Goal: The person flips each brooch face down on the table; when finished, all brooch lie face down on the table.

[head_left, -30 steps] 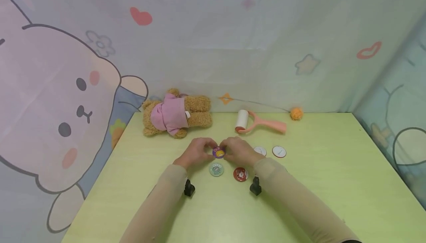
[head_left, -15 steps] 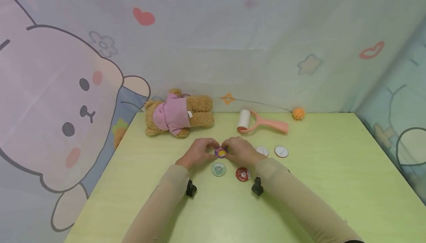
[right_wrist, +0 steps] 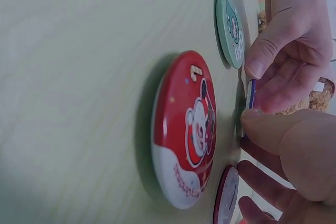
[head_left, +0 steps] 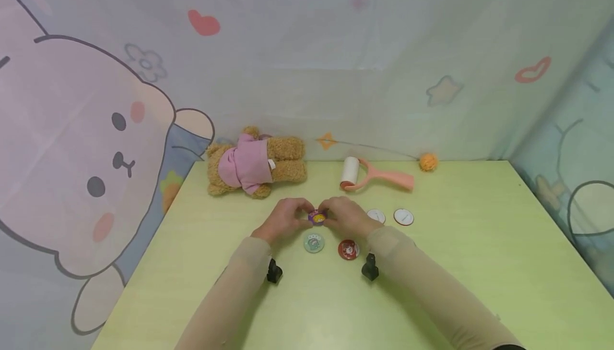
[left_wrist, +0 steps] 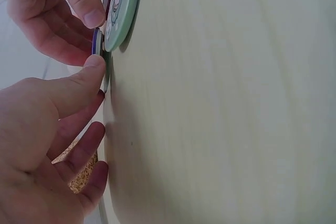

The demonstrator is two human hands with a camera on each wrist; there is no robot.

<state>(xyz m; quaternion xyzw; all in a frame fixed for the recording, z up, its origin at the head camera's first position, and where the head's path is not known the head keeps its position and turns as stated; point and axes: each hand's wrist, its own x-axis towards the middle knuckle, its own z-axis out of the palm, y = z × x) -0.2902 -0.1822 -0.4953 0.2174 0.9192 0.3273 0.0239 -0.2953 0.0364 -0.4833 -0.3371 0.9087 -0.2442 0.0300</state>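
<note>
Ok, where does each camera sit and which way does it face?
Head: worn on the head, facing forward and down at the table; left hand, right hand and sleeved forearms show.
Left wrist: worn there, facing the left hand at the purple badge; right hand beyond.
Right wrist: worn there, facing the right hand; left hand beyond.
Both wrist views share the green badge.

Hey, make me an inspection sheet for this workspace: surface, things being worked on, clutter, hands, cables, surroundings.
Surface: pale yellow-green table, faint wood grain in the wrist views.
Things in work: purple badge between the hands; green badge and red badge nearer the person, picture side up; two white-faced discs to the right, one partly hidden.
Clutter: teddy bear lying down, lint roller and orange ball, all toward the back.
Hands: left hand and right hand pinch the purple badge from opposite sides.
Cables: nothing seen.
Surroundings: cartoon-printed backdrop.
</note>
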